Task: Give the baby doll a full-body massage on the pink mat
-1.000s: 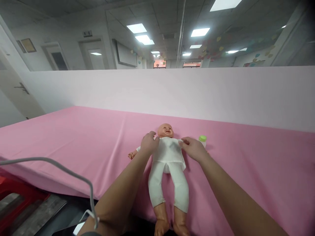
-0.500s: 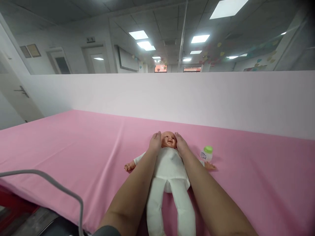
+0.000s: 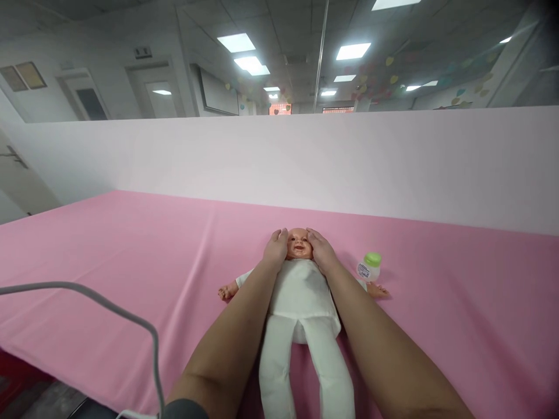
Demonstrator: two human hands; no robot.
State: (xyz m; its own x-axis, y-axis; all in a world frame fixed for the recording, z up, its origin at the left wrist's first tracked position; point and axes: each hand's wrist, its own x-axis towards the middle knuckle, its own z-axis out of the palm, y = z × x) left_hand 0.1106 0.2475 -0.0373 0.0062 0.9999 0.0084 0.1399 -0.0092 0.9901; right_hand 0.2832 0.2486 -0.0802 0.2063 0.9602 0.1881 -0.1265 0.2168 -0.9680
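Both bare hands, left (image 3: 276, 249) and right (image 3: 322, 250), are cupping the smiling plastic baby doll in white clothes (image 3: 301, 291) by its head. Lime-lidded clear jar's (image 3: 369, 267) near its outstretched arm, all on pink cloth (image 3: 144, 262); doll's body lies between the forearms.

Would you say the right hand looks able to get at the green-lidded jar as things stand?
Probably yes: the jar stands just beyond the right forearm, with only pink cloth between, though the right hand is at the doll's head.
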